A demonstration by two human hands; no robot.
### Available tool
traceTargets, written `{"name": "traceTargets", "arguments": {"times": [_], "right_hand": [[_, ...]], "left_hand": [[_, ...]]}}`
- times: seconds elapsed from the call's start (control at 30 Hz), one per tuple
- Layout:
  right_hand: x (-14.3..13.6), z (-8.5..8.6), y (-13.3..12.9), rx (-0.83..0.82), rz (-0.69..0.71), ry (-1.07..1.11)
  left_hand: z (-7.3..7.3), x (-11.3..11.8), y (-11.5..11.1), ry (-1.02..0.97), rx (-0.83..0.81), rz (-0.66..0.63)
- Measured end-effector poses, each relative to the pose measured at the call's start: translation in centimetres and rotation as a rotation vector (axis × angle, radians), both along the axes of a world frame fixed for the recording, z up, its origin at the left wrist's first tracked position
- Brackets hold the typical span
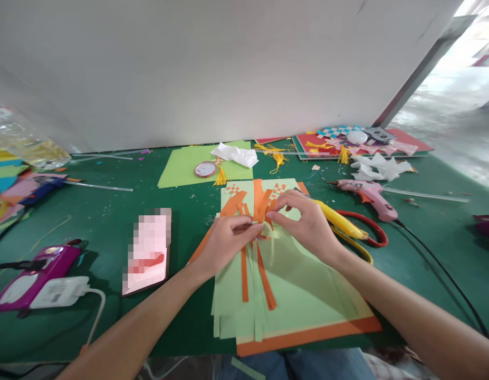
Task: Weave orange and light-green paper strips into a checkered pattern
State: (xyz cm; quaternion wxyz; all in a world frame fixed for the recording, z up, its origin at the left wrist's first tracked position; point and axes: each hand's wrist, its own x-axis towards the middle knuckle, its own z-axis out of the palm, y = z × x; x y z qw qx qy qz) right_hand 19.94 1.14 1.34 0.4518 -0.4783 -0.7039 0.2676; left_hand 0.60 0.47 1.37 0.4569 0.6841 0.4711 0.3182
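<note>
Orange paper strips [257, 207]: pinched at mid-sheet between left hand [224, 243] and right hand [303, 221], fingertips of both closed narrowly on the strips, meeting above the slit light-green sheet [299, 285]. Long axis running away from the body, loose ends trailing toward the near edge. Both hands equally near. Scissors [355, 232] just right of the right wrist; hot-glue gun [371, 196] beyond.

Bare forearms, no sleeves; blue jeans [291, 364] (lap, bottom edge).
</note>
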Motion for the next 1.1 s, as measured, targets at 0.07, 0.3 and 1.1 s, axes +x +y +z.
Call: {"name": "traceTargets", "arguments": {"times": [0.07,0.3,1.1], "right_hand": [[-0.01,0.06,0.03,-0.07,-0.005,0.044],[-0.2,0.26,-0.05,-0.303,0.044,0.193],[-1.0,-0.33,-0.32,-0.377,-0.015,0.626]], "left_hand": [[-0.05,0.0,0.04,0.008,-0.023,-0.029],[-0.45,-0.03,0.05,-0.063,-0.085,-0.083],[-0.12,0.36,-0.13,-0.381,-0.259,-0.074]]}}
